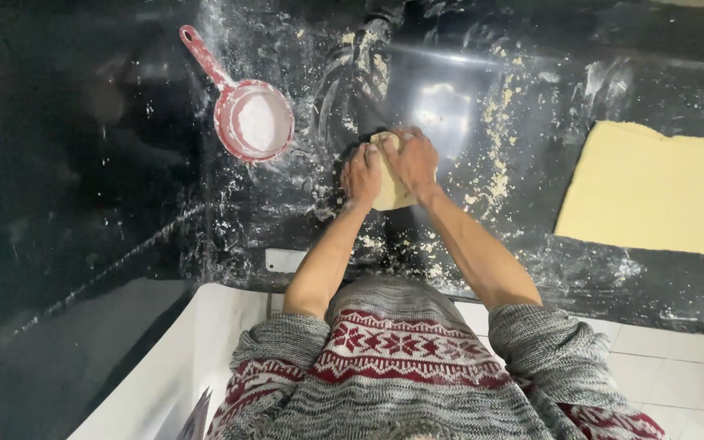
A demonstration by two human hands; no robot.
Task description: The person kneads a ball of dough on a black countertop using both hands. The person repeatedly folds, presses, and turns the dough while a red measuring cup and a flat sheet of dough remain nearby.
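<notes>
So both hands are down on a lump of pale dough [391, 191] around the middle of the black worktop [83, 204], a bit back from its near edge. The left hand [362, 175] lies flat over the dough's left side and the right hand [411, 159] covers the top, fingers spread, the two hands just beside each other and pressing on it rather than gripping (looks that way at least, the dough is mostly hidden under them). Flour and crumbs are smeared all around. Toward the far left sits a red-and-white saucepan [254, 122] holding white flour, handle pointing to the far-left corner. A rolled-out yellow dough sheet [653, 191] lies at the right edge.
</notes>
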